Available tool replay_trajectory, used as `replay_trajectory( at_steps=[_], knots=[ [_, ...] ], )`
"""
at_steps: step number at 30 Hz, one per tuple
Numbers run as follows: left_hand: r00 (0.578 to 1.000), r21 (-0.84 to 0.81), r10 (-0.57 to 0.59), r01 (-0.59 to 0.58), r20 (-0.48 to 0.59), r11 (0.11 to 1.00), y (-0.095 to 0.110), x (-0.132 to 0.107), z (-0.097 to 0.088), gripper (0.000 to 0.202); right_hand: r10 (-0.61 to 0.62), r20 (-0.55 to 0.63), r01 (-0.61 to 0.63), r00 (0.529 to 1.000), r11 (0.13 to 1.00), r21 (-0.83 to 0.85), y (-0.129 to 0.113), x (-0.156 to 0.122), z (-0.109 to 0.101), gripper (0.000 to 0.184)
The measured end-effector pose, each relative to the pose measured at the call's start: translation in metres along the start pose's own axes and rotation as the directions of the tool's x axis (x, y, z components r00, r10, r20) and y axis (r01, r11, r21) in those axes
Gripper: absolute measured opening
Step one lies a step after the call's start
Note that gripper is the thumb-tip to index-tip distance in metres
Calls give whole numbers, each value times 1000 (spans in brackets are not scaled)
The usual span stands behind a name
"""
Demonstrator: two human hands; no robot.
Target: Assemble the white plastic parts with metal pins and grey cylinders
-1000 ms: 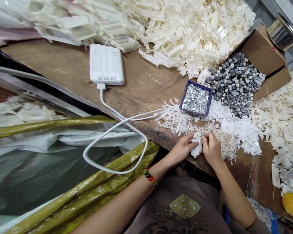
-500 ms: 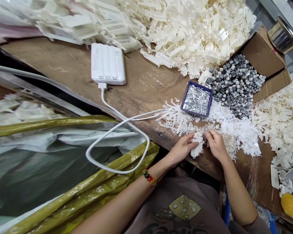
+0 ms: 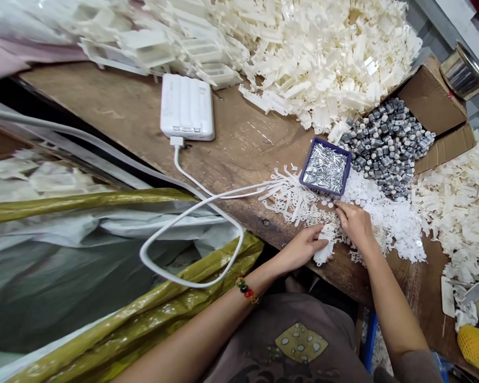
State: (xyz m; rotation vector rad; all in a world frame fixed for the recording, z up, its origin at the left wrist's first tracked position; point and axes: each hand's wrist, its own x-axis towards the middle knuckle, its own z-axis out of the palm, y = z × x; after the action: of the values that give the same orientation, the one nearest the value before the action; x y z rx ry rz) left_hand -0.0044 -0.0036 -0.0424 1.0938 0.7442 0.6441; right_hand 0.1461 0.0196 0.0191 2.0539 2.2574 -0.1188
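My left hand (image 3: pixel 303 247) grips a flat white plastic part (image 3: pixel 323 248) between thumb and fingers at the table's front edge. Just to its right, my right hand (image 3: pixel 355 226) reaches down to small white discs (image 3: pixel 399 221), its fingertips pressed together; whatever is between them is too small to make out. Past the hands stands a purple tray (image 3: pixel 322 190) full of thin metal pins (image 3: pixel 325 166). White looped plastic strips (image 3: pixel 289 197) lie left of the tray, and tiny pale pieces (image 3: pixel 379 238) surround my right wrist.
A white power bank (image 3: pixel 187 109) with a looped white cable (image 3: pixel 241 226) lies on the wooden table. Cream plastic parts (image 3: pixel 323 58) are heaped behind. Grey cylindrical pieces (image 3: pixel 387 141) spill from a cardboard box (image 3: pixel 435 96). A yellow-edged sack (image 3: pixel 191 298) hangs at the left.
My right hand has moved off the white part and forward to the discs near the tray. My left hand keeps hold of the part, slightly lower. The view has shifted slightly.
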Motion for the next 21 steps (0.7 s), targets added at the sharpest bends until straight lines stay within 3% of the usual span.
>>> replay_trajectory(
  at_steps=[7, 14, 21],
  knots=[
    [1000, 113, 0, -1, 4, 994, 8, -2, 1, 25, -73, 85, 83, 994, 990, -113, -26, 23, -9, 42],
    [1000, 132, 14, -14, 0, 991, 9, -3, -1, 24, -60, 15, 59, 998, 998, 24, 1, -1, 0, 35],
    [999, 54, -21, 20, 26, 998, 1, 0, 1, 29, -95, 13, 95, 995, 995, -30, -17, 19, -2, 33]
  ],
)
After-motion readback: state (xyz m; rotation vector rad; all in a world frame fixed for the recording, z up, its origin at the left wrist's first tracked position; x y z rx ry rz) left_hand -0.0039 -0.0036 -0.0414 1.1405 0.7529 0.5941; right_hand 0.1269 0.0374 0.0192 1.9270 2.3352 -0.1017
